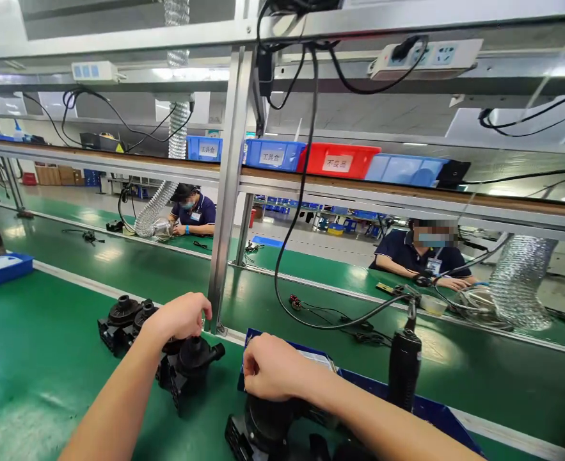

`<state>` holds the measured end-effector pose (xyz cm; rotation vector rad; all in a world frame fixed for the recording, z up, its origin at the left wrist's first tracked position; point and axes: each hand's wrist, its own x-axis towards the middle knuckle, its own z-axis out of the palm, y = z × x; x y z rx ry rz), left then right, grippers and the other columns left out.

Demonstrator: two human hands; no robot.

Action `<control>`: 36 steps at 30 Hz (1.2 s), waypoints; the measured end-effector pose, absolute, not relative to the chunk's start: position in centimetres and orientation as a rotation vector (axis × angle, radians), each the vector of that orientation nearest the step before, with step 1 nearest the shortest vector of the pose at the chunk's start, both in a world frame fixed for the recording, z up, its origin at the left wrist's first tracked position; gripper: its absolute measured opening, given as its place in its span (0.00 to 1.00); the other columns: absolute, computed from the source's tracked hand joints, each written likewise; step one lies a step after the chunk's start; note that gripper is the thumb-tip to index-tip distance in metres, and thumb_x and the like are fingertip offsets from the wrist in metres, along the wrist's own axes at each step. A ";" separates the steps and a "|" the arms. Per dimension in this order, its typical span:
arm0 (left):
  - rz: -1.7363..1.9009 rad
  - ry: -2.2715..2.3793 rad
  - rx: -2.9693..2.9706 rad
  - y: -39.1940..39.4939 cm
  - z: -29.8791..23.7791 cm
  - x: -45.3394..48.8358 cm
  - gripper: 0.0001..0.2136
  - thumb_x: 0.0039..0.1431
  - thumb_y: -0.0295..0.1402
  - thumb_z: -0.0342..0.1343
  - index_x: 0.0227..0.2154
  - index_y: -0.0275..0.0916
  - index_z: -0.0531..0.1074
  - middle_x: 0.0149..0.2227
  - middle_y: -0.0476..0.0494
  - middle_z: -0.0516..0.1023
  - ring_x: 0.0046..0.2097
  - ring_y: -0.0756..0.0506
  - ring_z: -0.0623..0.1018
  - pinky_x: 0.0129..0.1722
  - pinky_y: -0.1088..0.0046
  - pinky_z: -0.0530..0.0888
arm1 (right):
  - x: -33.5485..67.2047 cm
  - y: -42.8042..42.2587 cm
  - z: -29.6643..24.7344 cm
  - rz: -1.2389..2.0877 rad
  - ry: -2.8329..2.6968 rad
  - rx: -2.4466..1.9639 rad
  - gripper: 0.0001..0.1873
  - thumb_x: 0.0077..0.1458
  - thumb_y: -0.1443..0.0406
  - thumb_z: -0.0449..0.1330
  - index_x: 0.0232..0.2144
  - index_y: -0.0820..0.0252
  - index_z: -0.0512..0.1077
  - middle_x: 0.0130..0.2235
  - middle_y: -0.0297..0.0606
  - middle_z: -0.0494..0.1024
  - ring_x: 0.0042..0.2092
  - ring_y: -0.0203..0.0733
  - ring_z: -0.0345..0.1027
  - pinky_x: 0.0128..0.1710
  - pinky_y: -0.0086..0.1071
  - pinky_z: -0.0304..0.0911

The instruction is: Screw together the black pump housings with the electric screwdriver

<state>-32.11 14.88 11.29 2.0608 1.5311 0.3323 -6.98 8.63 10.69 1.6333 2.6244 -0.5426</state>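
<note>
My left hand [180,318] has its fingers curled down onto the top spout of a black plastic pump [193,365] with a side outlet. More black pumps [123,312] of the same kind stand just left of it, partly behind my wrist. My right hand [275,368] is closed above another black pump [265,426] at the lower middle. Its fingertips are turned away, so what they pinch is hidden. Under and behind that forearm lies a blue tray [366,382], partly covered.
A black power screwdriver [404,362] hangs on a cable at the right. A metal post [228,192] rises between the green benches. Cables [340,317] lie on the belt. Blue and red bins [340,160] line the shelf. Two people sit opposite.
</note>
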 end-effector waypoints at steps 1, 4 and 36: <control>0.300 1.515 2.060 14.9 11.4 -32.4 0.23 0.38 0.20 0.55 0.40 0.38 0.81 0.25 0.48 0.83 0.32 0.41 0.83 0.30 0.73 0.68 | -7.2 8.9 10.7 -0.534 2.574 1.631 0.10 0.42 0.73 0.66 0.25 0.55 0.85 0.30 0.38 0.87 0.34 0.50 0.81 0.30 0.32 0.64; 0.220 1.492 2.015 14.9 12.0 -33.4 0.27 0.37 0.21 0.55 0.45 0.39 0.81 0.30 0.48 0.86 0.32 0.42 0.84 0.27 0.74 0.68 | -7.5 9.5 10.6 -0.495 2.473 1.637 0.12 0.39 0.74 0.65 0.25 0.55 0.85 0.31 0.39 0.87 0.35 0.51 0.81 0.30 0.33 0.62; 0.140 1.446 2.112 15.1 12.1 -29.8 0.27 0.39 0.13 0.58 0.46 0.35 0.83 0.31 0.43 0.87 0.34 0.42 0.85 0.30 0.76 0.71 | -5.0 14.4 6.8 -0.254 2.355 1.614 0.16 0.49 0.75 0.72 0.42 0.65 0.86 0.45 0.60 0.88 0.50 0.71 0.83 0.44 0.44 0.70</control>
